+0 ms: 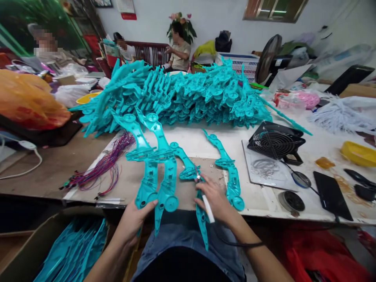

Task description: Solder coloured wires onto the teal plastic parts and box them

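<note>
My left hand [132, 222] is closed round the lower end of the leftmost teal plastic bow-shaped part [150, 174], thumb on top. A matching second part [168, 172] lies right beside it. My right hand [216, 197] grips a white-handled soldering iron [208, 206], its tip end pointing away from me. Under those fingers is a third teal part [184, 159], partly hidden, its lower point sticking out over the table edge; whether the hand also holds it, I cannot tell. Farther right lies a fourth teal part [233, 178].
A large heap of teal parts [205, 94] spans the table's back. Left lies a bundle of thin coloured wires [113, 164]; right, a black fan [274, 143], solder spool [292, 201] and black phone-like slab [331, 196]. A box of teal parts [73, 250] stands lower left. Several people sit beyond.
</note>
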A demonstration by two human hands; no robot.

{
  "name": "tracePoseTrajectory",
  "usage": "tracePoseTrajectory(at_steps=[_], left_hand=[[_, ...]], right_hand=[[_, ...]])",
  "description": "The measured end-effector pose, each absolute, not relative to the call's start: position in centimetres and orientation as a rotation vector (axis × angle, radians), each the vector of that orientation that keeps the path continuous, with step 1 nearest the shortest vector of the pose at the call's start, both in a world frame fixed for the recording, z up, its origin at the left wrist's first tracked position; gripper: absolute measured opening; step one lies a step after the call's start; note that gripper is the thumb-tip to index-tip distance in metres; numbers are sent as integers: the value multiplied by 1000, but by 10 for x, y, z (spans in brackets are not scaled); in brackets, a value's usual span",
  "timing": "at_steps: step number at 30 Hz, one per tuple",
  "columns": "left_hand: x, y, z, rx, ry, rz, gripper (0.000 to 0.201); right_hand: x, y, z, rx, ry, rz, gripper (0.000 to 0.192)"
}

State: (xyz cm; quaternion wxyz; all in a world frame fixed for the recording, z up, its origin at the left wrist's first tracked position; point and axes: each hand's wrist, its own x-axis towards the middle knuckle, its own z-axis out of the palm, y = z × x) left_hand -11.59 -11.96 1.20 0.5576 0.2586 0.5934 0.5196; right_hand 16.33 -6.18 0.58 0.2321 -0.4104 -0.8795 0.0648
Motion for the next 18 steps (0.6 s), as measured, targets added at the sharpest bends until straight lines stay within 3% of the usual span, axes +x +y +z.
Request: tracePoseTrajectory(at_steps=[12, 18], left_hand=[[-68, -69, 9, 515, 1222, 928, 57], [-115, -59, 5, 754, 1350, 868, 67]], right_hand=[[170, -23, 11, -1673, -2194, -62, 21], [162, -22, 14, -1798, -2185, -164, 26]])
